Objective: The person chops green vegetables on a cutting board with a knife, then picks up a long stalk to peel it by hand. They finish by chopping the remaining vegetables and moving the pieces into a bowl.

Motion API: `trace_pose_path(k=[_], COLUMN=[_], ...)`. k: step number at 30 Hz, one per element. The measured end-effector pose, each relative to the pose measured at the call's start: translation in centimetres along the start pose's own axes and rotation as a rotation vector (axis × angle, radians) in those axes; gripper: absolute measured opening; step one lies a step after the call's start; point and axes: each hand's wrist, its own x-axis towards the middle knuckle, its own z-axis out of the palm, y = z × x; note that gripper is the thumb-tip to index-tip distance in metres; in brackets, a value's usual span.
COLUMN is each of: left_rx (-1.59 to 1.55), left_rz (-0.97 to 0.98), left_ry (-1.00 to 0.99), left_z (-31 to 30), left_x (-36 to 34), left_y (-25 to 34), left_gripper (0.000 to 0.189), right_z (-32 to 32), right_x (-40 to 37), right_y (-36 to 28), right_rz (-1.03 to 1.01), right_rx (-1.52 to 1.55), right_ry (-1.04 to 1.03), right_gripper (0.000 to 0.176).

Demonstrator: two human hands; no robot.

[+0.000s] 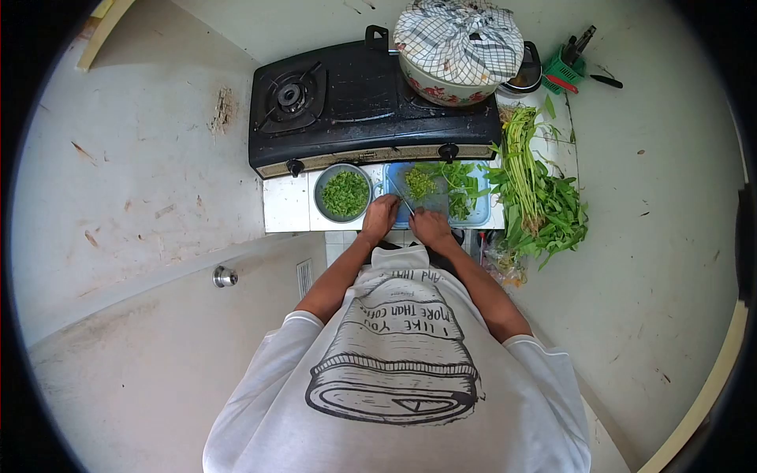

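Observation:
My right hand (431,229) is closed around the handle of a knife (401,193), whose thin blade points up and left over the blue chopping board (483,214). Close to the board's left edge, my left hand (382,216) has its fingers curled together; what they hold, if anything, is too small to make out. Finely chopped green stems (420,184) lie in a small heap just beyond the blade. Longer leafy greens (462,197) rest on the board's right half. Left of the board stands a round grey bowl (318,206) of chopped greens (345,193).
A black two-burner gas stove (359,102) stands behind the board. On it sits a large floral pot (441,91) with a checked cloth (457,43) over its lid. A leafy bundle (544,197) overhangs the right counter edge. A green basket (561,72) holds knives.

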Motion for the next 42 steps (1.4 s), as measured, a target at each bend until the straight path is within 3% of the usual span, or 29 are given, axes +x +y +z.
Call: trace_pose_path(k=[42], left_rx=[-0.047], left_rz=[-0.018], left_ry=[0.033], left_z=[0.1], left_x=[-0.1], left_y=[0.0], left_gripper=[0.008], right_z=[-1.1], right_x=[-1.7], right_y=[0.0], right_rz=[-0.011], right_rx=[0.002], right_ry=[0.018], right_gripper=[0.038])
